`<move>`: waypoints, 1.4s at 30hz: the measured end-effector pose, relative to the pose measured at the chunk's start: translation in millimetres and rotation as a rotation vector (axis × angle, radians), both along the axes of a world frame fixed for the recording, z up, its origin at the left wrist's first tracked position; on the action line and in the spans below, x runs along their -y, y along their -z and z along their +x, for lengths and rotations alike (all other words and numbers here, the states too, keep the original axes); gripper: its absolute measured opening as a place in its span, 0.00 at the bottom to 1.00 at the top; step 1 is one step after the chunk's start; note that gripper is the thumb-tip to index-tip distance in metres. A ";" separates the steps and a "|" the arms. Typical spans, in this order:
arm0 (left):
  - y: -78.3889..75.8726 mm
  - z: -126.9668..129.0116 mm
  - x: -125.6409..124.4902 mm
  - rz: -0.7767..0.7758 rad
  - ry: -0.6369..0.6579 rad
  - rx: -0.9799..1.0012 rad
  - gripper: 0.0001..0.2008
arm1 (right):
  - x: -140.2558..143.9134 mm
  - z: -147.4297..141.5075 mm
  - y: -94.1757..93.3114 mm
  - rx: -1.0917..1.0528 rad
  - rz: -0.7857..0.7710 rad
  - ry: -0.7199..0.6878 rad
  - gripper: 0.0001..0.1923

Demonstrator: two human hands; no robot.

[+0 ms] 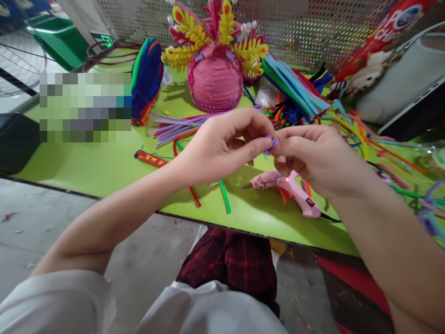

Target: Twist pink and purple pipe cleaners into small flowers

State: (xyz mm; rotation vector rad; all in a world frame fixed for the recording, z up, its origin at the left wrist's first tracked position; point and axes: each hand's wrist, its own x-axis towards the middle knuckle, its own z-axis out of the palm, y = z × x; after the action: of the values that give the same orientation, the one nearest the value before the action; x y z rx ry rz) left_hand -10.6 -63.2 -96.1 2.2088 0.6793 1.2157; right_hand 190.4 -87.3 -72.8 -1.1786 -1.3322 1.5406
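Observation:
Between the fingertips of both hands is a small purple curled piece of pipe cleaner (271, 143). My left hand (229, 144) pinches it from the left, thumb and forefinger closed. From the other side, my right hand (309, 155) grips it the same way. Below my right hand lies a pink hot glue gun (291, 191), its nozzle pointing left and a red light showing. Loose purple pipe cleaners (177, 125) lie behind my left hand. A green pipe cleaner (225, 197) and a red one (194, 197) stick out beneath it.
A pink headpiece (215, 81) with yellow leaf shapes stands at the back of the green table (114, 162). Bundles of coloured pipe cleaners (148, 79) flank it. A red tube-shaped item (149, 158) lies left. At right are a red chip bag (385, 35) and tangled pipe cleaners.

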 end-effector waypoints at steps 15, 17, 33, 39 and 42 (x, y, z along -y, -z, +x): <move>-0.3 1.4 -1.8 0.280 -0.026 -0.109 0.07 | 8.1 -4.5 -2.2 0.201 0.303 0.152 0.05; -1.5 -1.6 -4.2 0.361 0.024 -0.157 0.06 | 7.6 -3.6 -3.1 0.141 0.172 0.125 0.06; 14.4 7.8 -2.2 0.414 -0.126 -0.112 0.11 | 11.7 -7.7 -7.9 0.029 -0.021 0.083 0.10; 14.7 12.3 1.5 0.225 -0.136 -0.064 0.16 | 19.6 -15.8 0.3 0.152 0.195 0.235 0.04; 13.3 12.3 2.2 0.142 -0.148 -0.038 0.19 | 25.1 -15.7 2.8 0.364 0.518 0.289 0.03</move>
State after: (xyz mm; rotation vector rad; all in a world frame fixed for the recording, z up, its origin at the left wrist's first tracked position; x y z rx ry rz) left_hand 1.7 -65.4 -109.4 2.3377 0.8071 1.3345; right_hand 174.7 -112.4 -75.7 -1.2714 -1.5873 0.7312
